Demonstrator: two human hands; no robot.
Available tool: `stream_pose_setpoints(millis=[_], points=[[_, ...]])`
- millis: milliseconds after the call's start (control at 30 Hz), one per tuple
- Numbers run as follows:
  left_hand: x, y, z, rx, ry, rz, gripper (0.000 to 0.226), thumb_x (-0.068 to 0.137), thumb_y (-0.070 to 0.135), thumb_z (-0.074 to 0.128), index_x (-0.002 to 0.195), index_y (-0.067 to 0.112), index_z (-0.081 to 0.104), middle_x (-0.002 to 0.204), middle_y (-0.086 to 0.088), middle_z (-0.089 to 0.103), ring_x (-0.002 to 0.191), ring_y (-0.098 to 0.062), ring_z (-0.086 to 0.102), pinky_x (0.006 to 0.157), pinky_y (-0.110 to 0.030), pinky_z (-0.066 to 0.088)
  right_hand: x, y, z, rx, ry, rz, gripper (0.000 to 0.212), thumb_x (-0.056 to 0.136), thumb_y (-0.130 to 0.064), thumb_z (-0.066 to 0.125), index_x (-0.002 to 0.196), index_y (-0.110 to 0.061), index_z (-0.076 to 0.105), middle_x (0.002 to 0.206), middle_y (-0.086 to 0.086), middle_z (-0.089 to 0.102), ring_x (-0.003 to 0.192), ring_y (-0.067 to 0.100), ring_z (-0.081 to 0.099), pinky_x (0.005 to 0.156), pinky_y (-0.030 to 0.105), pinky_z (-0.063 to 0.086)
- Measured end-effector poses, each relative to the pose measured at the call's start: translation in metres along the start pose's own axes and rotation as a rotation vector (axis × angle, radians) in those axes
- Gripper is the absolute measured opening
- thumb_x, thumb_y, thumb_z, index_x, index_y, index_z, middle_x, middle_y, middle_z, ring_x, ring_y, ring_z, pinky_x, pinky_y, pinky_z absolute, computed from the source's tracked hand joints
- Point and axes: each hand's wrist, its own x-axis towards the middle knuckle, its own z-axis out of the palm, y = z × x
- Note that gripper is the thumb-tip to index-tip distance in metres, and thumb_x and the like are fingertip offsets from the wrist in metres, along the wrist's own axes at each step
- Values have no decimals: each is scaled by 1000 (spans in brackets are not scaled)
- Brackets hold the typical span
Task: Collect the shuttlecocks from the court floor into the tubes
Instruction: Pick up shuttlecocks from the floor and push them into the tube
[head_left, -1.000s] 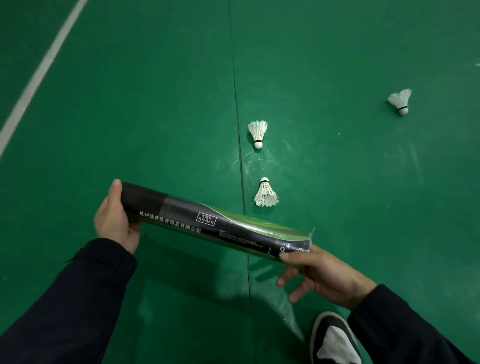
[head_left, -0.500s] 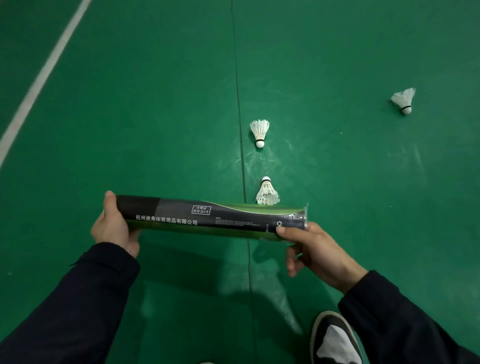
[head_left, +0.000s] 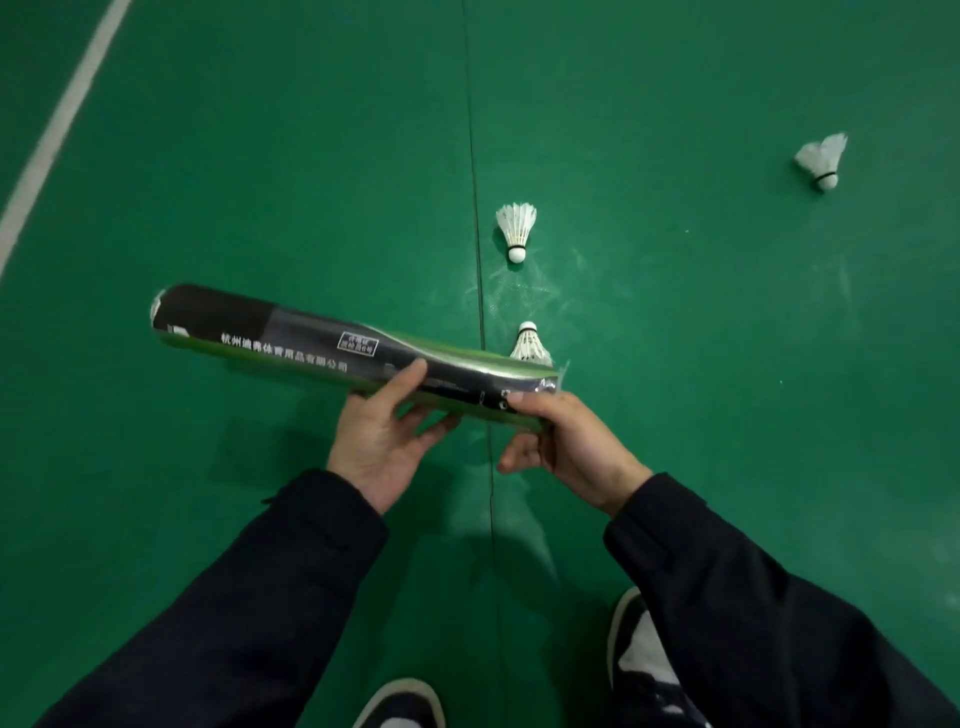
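Observation:
I hold a long black-and-green shuttlecock tube (head_left: 291, 340) roughly level above the green court floor. My left hand (head_left: 382, 434) cups the tube from below near its middle, thumb on top. My right hand (head_left: 563, 447) grips the tube's right end, where clear wrapping sticks out. Three white feather shuttlecocks lie on the floor: one (head_left: 530, 344) just beyond the tube's right end, one (head_left: 516, 228) farther ahead, and one (head_left: 822, 160) far to the right.
A dark seam (head_left: 475, 208) in the floor runs away from me down the middle. A white court line (head_left: 57, 130) crosses the upper left. My two shoes (head_left: 641, 654) show at the bottom edge.
My left hand slid from the tube's left end to its middle. The tube's left end swung up and away, and the right end dipped slightly.

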Motion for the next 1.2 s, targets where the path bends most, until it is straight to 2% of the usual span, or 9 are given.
stream_pose_setpoints(millis=[167, 267, 333, 467, 600, 733, 833, 1100, 1200], points=[[2, -18, 24, -2, 52, -24, 69, 84, 19, 80, 145, 5, 53, 139, -19, 67, 123, -33, 67, 87, -50, 62, -4, 2, -17, -34, 80, -61, 37, 93, -44, 59, 118, -18, 66, 120, 3, 74, 54, 20, 70, 45, 26, 54], [9, -19, 28, -63, 94, -28, 79, 79, 19, 84, 149, 6, 49, 144, -22, 63, 126, -36, 66, 88, -51, 62, -3, 1, -38, -115, 427, -274, 38, 104, -46, 44, 95, -19, 69, 96, -2, 74, 46, 14, 55, 39, 21, 34], [12, -18, 29, -89, 102, -24, 71, 78, 19, 84, 141, 12, 52, 145, -23, 61, 125, -36, 66, 86, -50, 62, 11, -1, -57, -306, 606, -391, 27, 105, -34, 50, 88, -22, 67, 90, -3, 68, 58, 11, 53, 50, 23, 38], [13, -22, 24, -104, 142, -12, 64, 77, 20, 83, 131, 14, 49, 139, -22, 62, 127, -37, 65, 83, -47, 63, 61, 5, -92, -1202, 397, -432, 18, 97, -25, 64, 112, -23, 73, 148, 7, 47, 123, 20, 53, 103, 37, 47], [7, -22, 17, -154, 188, 7, 41, 80, 21, 80, 115, 11, 59, 124, -19, 69, 123, -36, 67, 80, -46, 64, 87, 15, -98, -1589, 324, -532, 25, 102, -27, 55, 120, -14, 66, 139, 11, 58, 105, 30, 66, 82, 40, 59], [0, -13, 8, -196, 233, 36, 20, 86, 24, 77, 96, 13, 64, 111, -15, 71, 115, -32, 68, 81, -47, 65, 63, -4, -87, -873, 739, -534, 17, 97, -12, 58, 105, -17, 72, 104, 3, 74, 85, 11, 62, 81, 28, 53], [-2, -9, 3, -224, 253, 46, 17, 91, 25, 75, 93, 13, 63, 108, -14, 71, 113, -31, 69, 81, -46, 65, 22, -18, -62, -354, 635, -597, 31, 90, 7, 61, 86, -23, 68, 89, 5, 69, 78, 13, 59, 71, 28, 51], [-8, -17, 14, -134, 144, 64, 21, 87, 34, 72, 90, 15, 63, 98, -11, 72, 100, -28, 70, 79, -40, 65, 15, -18, -34, -718, 307, -447, 28, 90, -12, 68, 83, -39, 66, 79, -21, 65, 58, 0, 50, 58, 16, 40], [-9, -18, 16, -118, 133, 60, 20, 87, 33, 73, 89, 15, 63, 100, -11, 71, 99, -28, 71, 79, -40, 64, 14, -13, -26, -773, 432, -525, 18, 88, -26, 74, 86, -36, 58, 93, -13, 56, 65, 6, 48, 61, 25, 45]])
